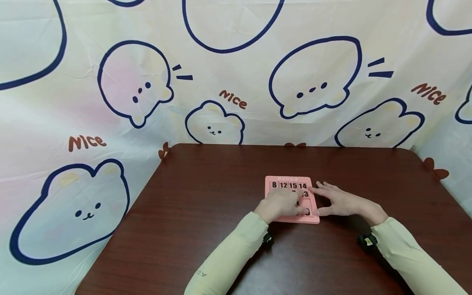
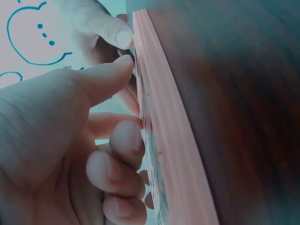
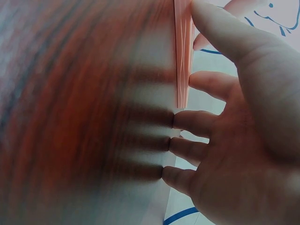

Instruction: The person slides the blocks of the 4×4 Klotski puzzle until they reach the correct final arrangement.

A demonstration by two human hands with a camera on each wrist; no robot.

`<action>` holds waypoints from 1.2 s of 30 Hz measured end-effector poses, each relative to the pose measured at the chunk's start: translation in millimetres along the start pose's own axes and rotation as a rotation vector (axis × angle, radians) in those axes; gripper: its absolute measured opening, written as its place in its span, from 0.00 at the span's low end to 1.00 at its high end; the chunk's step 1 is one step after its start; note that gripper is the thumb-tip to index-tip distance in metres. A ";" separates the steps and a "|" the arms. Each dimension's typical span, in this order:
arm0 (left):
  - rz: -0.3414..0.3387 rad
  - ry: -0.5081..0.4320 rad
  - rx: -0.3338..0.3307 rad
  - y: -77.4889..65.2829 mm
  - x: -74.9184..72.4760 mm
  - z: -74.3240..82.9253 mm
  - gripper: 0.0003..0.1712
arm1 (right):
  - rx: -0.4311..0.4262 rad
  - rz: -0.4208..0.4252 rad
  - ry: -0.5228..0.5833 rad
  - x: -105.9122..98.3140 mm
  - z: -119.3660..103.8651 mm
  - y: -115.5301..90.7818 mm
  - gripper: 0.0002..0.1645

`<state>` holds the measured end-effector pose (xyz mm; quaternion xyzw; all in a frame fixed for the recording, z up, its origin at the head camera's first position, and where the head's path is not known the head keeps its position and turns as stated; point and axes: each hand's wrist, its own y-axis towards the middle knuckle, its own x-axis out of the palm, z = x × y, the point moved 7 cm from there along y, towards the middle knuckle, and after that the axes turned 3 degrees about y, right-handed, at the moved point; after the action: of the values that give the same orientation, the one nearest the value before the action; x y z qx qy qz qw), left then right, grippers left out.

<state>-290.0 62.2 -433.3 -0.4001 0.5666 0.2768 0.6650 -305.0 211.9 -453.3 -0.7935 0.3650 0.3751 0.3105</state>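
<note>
A pink sliding number puzzle (image 1: 288, 179) lies flat on the table. Its far row reads 8, 12, 15, 14, and a 3 shows below the 14. Over the puzzle's face is my left hand (image 1: 280, 203), which hides many of the tiles. Its thumb and index finger reach out to the tiles, the other fingers bent in the left wrist view. My right hand (image 1: 341, 201) has its fingers spread at the puzzle's right side. Thumb and index finger touch the pink edge (image 3: 182, 56) in the right wrist view, while the other fingertips rest on the table.
The dark brown wooden table (image 1: 206, 184) extends around the puzzle on all sides. Behind it and at both sides hangs a pale cloth (image 1: 221, 82) printed with blue-outlined bears. A dark wrist device (image 1: 367, 241) sits under the right sleeve.
</note>
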 end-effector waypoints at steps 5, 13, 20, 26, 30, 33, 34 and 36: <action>-0.005 0.020 0.009 -1.5 0.4 1.0 0.30 | 0.005 0.001 0.002 0.5 0.5 0.3 0.56; -0.066 0.011 -0.009 -6.3 2.9 2.5 0.36 | -0.004 0.008 0.008 -0.2 -0.8 -0.9 0.55; -0.102 0.022 0.007 -12.2 1.8 7.5 0.35 | -0.003 0.010 0.006 -0.3 -0.8 -0.9 0.55; -0.138 0.004 0.018 -18.0 0.4 11.3 0.34 | 0.001 0.005 0.010 0.2 -1.3 -0.3 0.54; -0.161 -0.002 0.015 -20.2 1.4 12.2 0.31 | -0.002 -0.001 0.012 0.4 -2.8 0.4 0.54; -0.168 0.001 0.018 -21.9 1.3 13.7 0.27 | -0.001 -0.001 0.009 0.4 -3.0 0.2 0.54; -0.169 0.003 0.023 -22.3 1.2 14.3 0.25 | -0.002 0.002 0.009 0.2 -3.0 0.0 0.54; -0.175 0.004 0.035 -22.8 1.4 15.4 0.23 | -0.002 0.007 0.005 -0.1 -3.0 -0.6 0.54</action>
<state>-262.7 63.1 -429.2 -0.4372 0.5354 0.2069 0.6924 -303.4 210.0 -451.5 -0.7935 0.3682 0.3746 0.3072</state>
